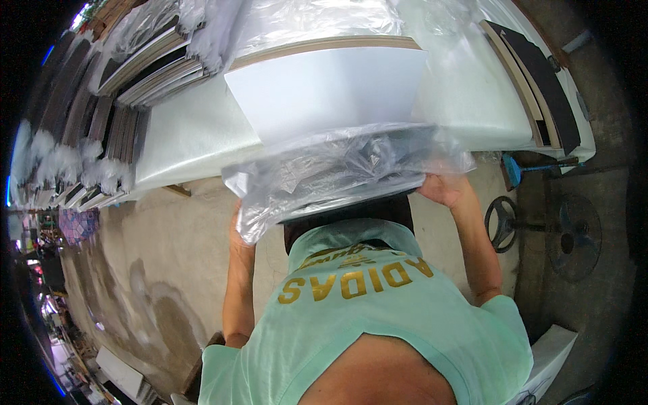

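Observation:
A dark flat panel in a clear plastic bag (351,158) spans the space between my hands, in front of my waist at the table's near edge. The plastic is crinkled, and its loose ends hang past both sides of the panel. My left hand (241,228) grips the bag's left end, its fingers mostly hidden by the film. At the other end, my right hand (442,189) is closed on the right edge, fingertips out of sight under the plastic. Just beyond the bag lies a stack of white panels (331,84) with brown edges.
The table (466,98) has a pale, glossy cover. Stacked boards in plastic (152,64) stand at the far left; dark and tan boards (536,88) lie at the right edge. Clear film (317,17) lies at the back. A standing fan (570,236) is on the right.

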### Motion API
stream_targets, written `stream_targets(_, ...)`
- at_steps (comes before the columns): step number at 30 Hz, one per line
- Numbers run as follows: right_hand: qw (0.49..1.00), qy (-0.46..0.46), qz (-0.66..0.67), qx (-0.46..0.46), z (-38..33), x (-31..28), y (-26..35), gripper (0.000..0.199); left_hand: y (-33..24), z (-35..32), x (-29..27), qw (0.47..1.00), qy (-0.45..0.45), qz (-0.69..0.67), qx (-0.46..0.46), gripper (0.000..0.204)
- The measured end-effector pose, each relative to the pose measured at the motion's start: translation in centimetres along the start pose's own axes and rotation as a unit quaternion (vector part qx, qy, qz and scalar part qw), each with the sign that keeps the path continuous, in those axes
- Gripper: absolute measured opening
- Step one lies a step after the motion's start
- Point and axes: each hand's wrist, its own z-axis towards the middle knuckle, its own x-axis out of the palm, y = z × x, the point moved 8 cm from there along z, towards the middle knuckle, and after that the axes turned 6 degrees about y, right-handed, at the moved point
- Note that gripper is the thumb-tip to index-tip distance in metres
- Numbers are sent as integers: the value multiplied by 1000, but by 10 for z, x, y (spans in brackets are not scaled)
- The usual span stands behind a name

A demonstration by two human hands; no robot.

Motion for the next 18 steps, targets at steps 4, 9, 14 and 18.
stream_targets(4, 964, 214, -156, -17, -15, 33, 22, 38, 5, 17, 2, 982, 41, 185, 13, 60)
stream_targets(9, 966, 29, -254, 45, 14, -27, 0, 34, 22, 12, -24, 957, 12, 287, -44, 61)
stream_targets(14, 990, 7, -132, 47, 29, -116, -51, 30, 49, -27, -109, 991, -115, -58, -44, 59)
stream_targets(18, 945, -137, -296, 40, 39, -146, -57, 32, 55, -27, -143, 980, -190, 35, -51, 72)
